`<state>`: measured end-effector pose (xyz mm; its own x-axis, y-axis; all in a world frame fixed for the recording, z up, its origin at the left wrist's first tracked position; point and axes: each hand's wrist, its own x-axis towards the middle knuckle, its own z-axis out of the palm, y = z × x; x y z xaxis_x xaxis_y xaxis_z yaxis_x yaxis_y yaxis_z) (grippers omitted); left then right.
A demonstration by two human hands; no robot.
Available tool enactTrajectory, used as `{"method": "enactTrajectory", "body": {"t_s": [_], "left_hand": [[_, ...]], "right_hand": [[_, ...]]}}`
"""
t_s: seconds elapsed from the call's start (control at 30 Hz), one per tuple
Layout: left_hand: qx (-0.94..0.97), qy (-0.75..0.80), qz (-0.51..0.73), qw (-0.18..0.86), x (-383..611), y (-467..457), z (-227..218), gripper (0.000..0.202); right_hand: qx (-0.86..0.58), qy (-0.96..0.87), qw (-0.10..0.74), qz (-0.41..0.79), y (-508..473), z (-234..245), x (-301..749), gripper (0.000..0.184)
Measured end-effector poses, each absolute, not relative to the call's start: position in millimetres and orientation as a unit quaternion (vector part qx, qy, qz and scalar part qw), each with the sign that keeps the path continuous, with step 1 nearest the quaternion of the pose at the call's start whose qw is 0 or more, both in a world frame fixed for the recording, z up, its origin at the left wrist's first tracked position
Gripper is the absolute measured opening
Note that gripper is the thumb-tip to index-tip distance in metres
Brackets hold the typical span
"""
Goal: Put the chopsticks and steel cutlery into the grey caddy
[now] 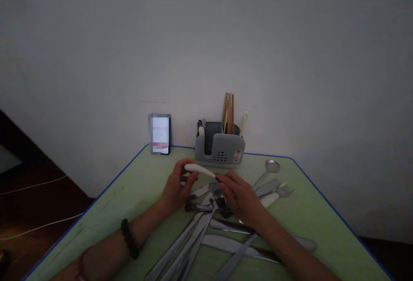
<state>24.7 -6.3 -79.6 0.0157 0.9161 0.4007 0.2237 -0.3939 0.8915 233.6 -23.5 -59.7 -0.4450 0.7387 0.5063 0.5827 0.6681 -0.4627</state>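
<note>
The left hand (178, 186) and right hand (240, 195) grip opposite ends of 1 smooth, gently bowed white-handled utensil (200, 169), held above the table just in front of a grey caddy (222, 142) with a patch of small holes. The caddy's right side holds slim, wood-coloured chopsticks (232, 113), its left side rounded handles (201, 131). Beneath the 2 hands, shiny metal cutlery (222, 243) lies crisscrossed on the pale green, blue-edged table (135, 186), a round-bowled spoon (272, 166) and white-handled fork (285, 189) to the right
</note>
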Motion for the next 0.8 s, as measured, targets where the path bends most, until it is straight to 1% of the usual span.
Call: {"method": "enactTrajectory", "body": {"t_s": [0.07, 0.13, 0.23, 0.33, 0.5, 0.57, 0.67, 0.7, 0.8], "left_hand": [[0.632, 0.453, 0.542, 0.319, 25.7, -5.7, -78.6, 0.036], [0.629, 0.449, 0.545, 0.325, 26.9, -5.3, -77.1, 0.041], [0.626, 0.443, 0.534, 0.356, 28.0, -5.3, -75.3, 0.044], [0.635, 0.45, 0.508, 0.369, 27.8, -5.9, -75.0, 0.04], [0.689, 0.454, 0.471, 0.312, 26.8, -8.2, -75.0, 0.023], [0.695, 0.446, 0.473, 0.307, 27.0, -8.5, -75.3, 0.027], [0.679, 0.441, 0.49, 0.324, 27.5, -7.6, -76.6, 0.04], [0.676, 0.441, 0.491, 0.327, 27.5, -7.1, -77.1, 0.041], [0.684, 0.444, 0.482, 0.32, 27.3, -6.4, -78.2, 0.037]], "right_hand": [[-0.403, -0.832, 0.367, 0.104, -22.4, -60.7, 233.1, 0.03], [-0.411, -0.823, 0.38, 0.099, -20.9, -62.9, 233.0, 0.023], [-0.412, -0.828, 0.369, 0.09, -19.4, -66.6, 233.8, 0.014], [-0.4, -0.844, 0.346, 0.088, -19.5, -67.6, 234.6, 0.015], [-0.38, -0.862, 0.322, 0.091, -20.6, -65.1, 233.4, 0.02], [-0.375, -0.871, 0.306, 0.086, -20.6, -65.4, 232.2, 0.025], [-0.382, -0.875, 0.285, 0.084, -20.4, -67.2, 231.1, 0.029], [-0.384, -0.876, 0.28, 0.084, -20.5, -67.5, 230.9, 0.028], [-0.388, -0.877, 0.27, 0.09, -21.6, -66.5, 230.7, 0.027]]}}
